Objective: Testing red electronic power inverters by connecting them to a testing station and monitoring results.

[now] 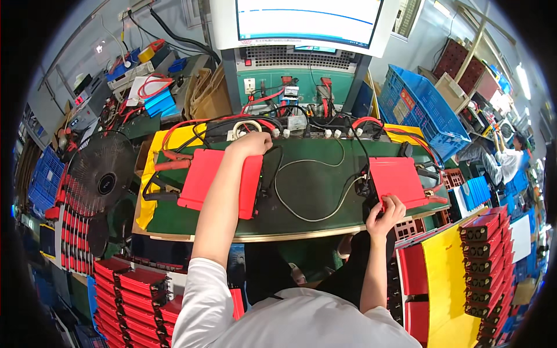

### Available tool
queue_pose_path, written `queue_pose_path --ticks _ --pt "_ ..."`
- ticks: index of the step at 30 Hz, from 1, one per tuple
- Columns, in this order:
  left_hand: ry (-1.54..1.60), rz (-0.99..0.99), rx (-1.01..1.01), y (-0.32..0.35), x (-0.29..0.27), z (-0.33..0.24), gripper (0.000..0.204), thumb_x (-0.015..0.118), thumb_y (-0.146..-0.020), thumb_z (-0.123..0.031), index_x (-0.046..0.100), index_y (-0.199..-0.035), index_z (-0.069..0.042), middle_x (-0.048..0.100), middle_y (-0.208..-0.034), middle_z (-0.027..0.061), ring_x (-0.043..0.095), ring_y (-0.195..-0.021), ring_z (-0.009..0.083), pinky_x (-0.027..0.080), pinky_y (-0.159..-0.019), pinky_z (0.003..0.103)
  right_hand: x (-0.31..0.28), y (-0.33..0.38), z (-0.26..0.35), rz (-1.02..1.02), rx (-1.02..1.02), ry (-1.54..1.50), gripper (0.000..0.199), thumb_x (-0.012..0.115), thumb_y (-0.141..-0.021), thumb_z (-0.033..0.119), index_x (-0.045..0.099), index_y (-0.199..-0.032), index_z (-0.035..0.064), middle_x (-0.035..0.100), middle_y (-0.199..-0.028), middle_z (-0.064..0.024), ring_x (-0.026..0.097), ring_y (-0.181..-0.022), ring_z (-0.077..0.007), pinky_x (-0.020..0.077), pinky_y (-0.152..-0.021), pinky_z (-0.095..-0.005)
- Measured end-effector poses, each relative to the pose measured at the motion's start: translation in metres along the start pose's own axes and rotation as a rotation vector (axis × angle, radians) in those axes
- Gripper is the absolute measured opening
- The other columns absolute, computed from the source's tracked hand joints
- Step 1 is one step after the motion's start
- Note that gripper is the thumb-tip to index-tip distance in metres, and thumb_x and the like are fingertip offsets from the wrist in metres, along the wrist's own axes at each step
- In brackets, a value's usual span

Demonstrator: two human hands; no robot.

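Two red cases lie flat on the green surface (316, 200), one toward each end. The left red case (203, 174) sits in the left half, its near edge just inside the near edge of the surface. The right red case (400, 182) sits near the right end, set back a little from the near edge.

Left hand (250, 144): located at the far right corner of the left red case, toward the far edge of the surface. The forearm crosses above the case. The back of the hand faces up and hides the fingertips; from here I cannot tell whether this grip is apart or clamped on anything. A row of white connectors (336, 133) runs along the far edge, to the right of this hand.

Right hand (386, 213): located at the near left corner of the right red case. The fingers are bent, with their tips at the case edge; whether the grip is clamped on that corner or only rests against it, I cannot tell.

Between the cases, a thin cable (277, 185) lies in a wide loop on the surface. A red clamp (173, 165) is at the far left corner of the left red case. Yellow sheeting (158, 168) covers the left edge of the surface.
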State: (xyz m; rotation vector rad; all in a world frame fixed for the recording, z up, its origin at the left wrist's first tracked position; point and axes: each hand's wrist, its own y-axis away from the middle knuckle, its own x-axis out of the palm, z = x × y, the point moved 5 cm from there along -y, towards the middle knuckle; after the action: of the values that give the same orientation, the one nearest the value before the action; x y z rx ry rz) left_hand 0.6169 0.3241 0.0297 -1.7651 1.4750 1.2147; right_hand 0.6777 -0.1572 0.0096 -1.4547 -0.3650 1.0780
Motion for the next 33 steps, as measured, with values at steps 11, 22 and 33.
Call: queue_pose_path --ticks 11,22,33 --pt "0.041 -0.052 0.06 0.003 -0.002 -0.001 0.025 0.066 -0.101 -0.023 0.074 -0.117 -0.006 0.077 -0.116 0.0208 0.072 -0.11 0.0391 0.056 -0.094 0.048 -0.003 -0.002 0.002 0.01 0.02 0.029 0.028 0.07 -0.086 0.007 0.066 -0.114 0.0059 0.066 -0.119 -0.015 0.059 -0.109 -0.0368 0.0414 -0.1 -0.0495" --pt "0.479 -0.571 0.043 0.028 -0.065 -0.012 0.027 0.066 -0.102 -0.03 0.078 -0.113 -0.008 0.078 -0.093 0.0092 0.074 -0.087 0.0211 0.057 -0.079 0.038 -0.005 -0.003 0.003 0.025 0.017 0.002 0.03 0.071 -0.087 0.007 0.066 -0.116 0.0053 0.066 -0.121 -0.0157 0.059 -0.111 -0.0368 0.0414 -0.101 -0.0503" --pt "0.795 -0.515 1.253 0.248 -0.219 -0.253 0.062 0.033 -0.117 -0.045 0.053 -0.15 0.003 0.063 -0.146 0.0227 0.064 -0.131 0.0339 0.046 -0.112 0.044 -0.011 0.001 -0.004 0.041 -0.002 -0.023 0.031 0.072 -0.086 0.006 0.067 -0.116 0.0067 0.066 -0.121 -0.0126 0.06 -0.112 -0.0353 0.0406 -0.102 -0.0489"
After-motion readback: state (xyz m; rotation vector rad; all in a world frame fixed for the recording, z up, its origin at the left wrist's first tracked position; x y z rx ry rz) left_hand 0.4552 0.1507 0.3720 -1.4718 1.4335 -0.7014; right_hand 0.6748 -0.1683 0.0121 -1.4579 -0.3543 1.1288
